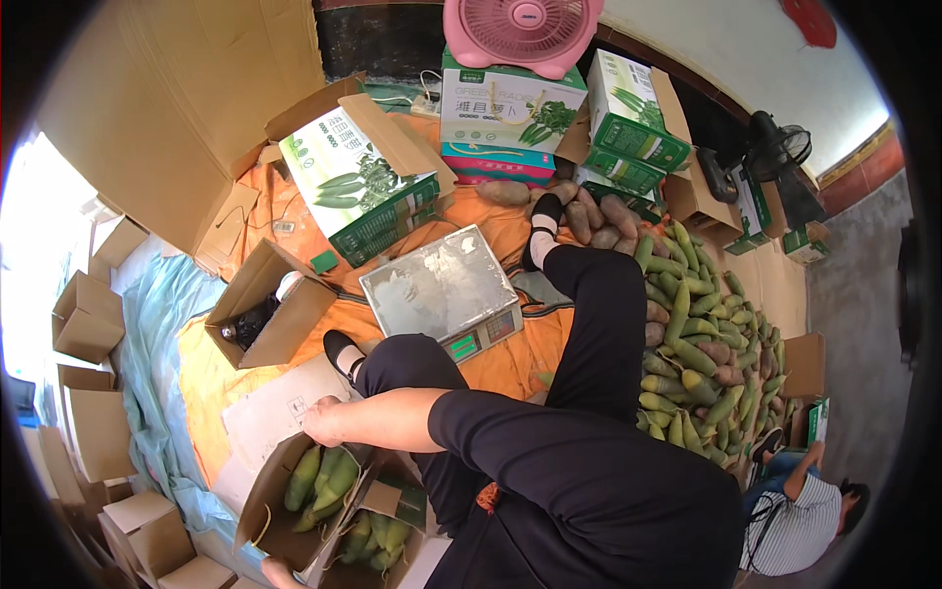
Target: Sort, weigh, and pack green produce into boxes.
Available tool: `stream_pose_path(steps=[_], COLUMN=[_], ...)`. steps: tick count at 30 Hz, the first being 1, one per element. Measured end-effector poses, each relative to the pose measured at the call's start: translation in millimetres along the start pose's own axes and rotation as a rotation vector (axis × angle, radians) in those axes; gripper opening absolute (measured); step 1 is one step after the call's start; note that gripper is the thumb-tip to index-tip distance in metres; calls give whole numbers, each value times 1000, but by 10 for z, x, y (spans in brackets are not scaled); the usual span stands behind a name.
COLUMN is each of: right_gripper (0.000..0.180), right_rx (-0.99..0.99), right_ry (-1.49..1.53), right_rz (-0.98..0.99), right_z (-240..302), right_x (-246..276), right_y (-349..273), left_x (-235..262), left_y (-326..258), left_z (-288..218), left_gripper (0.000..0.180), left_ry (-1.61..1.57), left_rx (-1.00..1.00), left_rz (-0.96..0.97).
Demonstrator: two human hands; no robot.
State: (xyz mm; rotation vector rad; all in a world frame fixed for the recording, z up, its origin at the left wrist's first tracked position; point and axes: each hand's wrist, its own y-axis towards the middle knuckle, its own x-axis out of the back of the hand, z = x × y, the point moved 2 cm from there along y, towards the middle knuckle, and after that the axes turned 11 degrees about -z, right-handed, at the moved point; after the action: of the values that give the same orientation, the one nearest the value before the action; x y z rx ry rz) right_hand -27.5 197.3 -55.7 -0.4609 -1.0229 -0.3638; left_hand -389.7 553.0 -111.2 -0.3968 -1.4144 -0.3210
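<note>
Reaching across my lap, my right hand (322, 422) is closed on the far edge of an opened cardboard box (263, 488), beside its pale raised flap (280, 404). My left hand (282, 573) shows only in part at the lower edge, its fingers on the near corner of that box. Several green radishes (322, 483) lie inside the box. Right beside it, a second box (404, 503) holds more green radishes (373, 538). A digital scale (437, 285) with a worn metal top sits on the orange sheet ahead of my legs, its platform bare.
A large heap of green radishes (692, 339) lies right of my legs. Printed cartons (358, 182) and a pink fan (525, 29) stand ahead. An open box with a dark bag (257, 319) is left of the scale. Another person (805, 520) sits at far right.
</note>
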Motion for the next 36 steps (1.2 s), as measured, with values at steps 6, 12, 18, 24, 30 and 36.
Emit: stream_pose_path(steps=[6,12,18,24,30,36], right_gripper=[26,25,25,24,18,10], right_rx=[-74,-26,-48,-100,-77,-50], right_ry=[55,69,123,219,389,584], right_rz=[-58,-113,-147,-190,-372,-612], right_z=[-217,-315,-516,-679,-904,-1528], right_x=[218,248,246,403,782,1253], right_y=[-179,-200,-221,-261,-348,-771], left_x=[195,542,968,1274,1468,1657], left_y=[-226,-424,-661,-799,-863,-1161], left_z=[-370,-509,-972,-1362,-2051,-3222], left_gripper=[23,24,24,23,16,15], left_ry=[-40,-69,-80,-246,-349,-632], left_rx=[-16,-11,4,-149,-332,-527], left_rz=[-79,-175,-258,-407,-426,-328])
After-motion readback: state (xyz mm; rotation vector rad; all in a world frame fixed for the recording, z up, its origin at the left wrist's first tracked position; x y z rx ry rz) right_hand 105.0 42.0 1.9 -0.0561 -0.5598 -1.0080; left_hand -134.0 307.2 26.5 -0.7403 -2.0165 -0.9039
